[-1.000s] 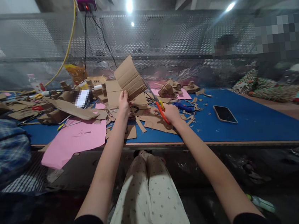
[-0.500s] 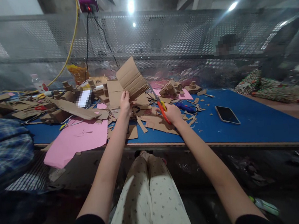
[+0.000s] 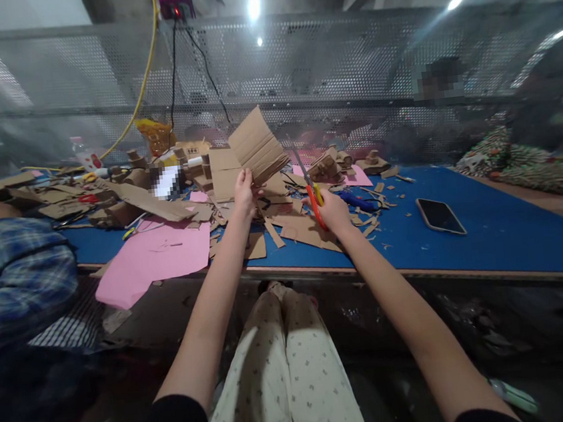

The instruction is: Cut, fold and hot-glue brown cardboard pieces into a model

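My left hand [image 3: 244, 191] pinches the lower edge of a brown corrugated cardboard piece [image 3: 257, 145], held tilted above the table. In my right hand [image 3: 332, 209] is a pair of scissors [image 3: 314, 194] with red and yellow handles, its blades pointing up and away from me. The blades are a little apart and stand just right of the cardboard, not touching it. Beneath both hands lie cardboard offcuts [image 3: 309, 233] and narrow strips. A blue-handled tool [image 3: 358, 201] rests just right of my right hand.
Pink paper [image 3: 155, 258] overhangs the front edge of the blue table [image 3: 416, 250]. A phone [image 3: 440, 216] lies at right. Cardboard scraps [image 3: 67, 206] are heaped at left, near a co-worker's plaid sleeve [image 3: 32, 257]. Metal mesh [image 3: 297, 68] runs along the back.
The scissor blades have come away from the cardboard's right edge, and a gap now shows between them. The co-worker's arm at left has come further into view. The whole view has shifted slightly.
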Action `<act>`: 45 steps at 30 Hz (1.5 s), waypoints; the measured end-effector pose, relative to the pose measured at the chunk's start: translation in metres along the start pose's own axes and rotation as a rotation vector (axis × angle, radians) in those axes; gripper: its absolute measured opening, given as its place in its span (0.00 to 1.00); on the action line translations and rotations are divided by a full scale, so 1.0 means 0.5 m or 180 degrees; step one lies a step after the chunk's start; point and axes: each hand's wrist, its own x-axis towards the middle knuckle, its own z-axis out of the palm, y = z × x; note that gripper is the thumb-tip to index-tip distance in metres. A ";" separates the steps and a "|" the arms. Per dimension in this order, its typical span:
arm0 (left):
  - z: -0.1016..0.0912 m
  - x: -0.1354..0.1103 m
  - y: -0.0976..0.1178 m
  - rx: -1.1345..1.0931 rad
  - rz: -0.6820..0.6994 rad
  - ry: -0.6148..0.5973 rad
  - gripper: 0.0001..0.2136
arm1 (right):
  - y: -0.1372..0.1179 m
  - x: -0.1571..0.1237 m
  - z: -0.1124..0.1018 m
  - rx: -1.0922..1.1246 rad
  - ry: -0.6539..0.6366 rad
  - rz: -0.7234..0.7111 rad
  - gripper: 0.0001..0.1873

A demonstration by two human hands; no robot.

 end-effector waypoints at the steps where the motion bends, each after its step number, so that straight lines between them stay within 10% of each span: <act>1: 0.000 0.000 -0.001 0.0003 -0.0004 0.0005 0.10 | 0.000 0.000 0.002 0.0045 -0.0030 0.0027 0.35; 45: -0.008 0.011 -0.011 -0.0055 -0.0097 -0.0053 0.09 | 0.001 -0.001 -0.011 -0.0231 -0.0151 -0.0119 0.38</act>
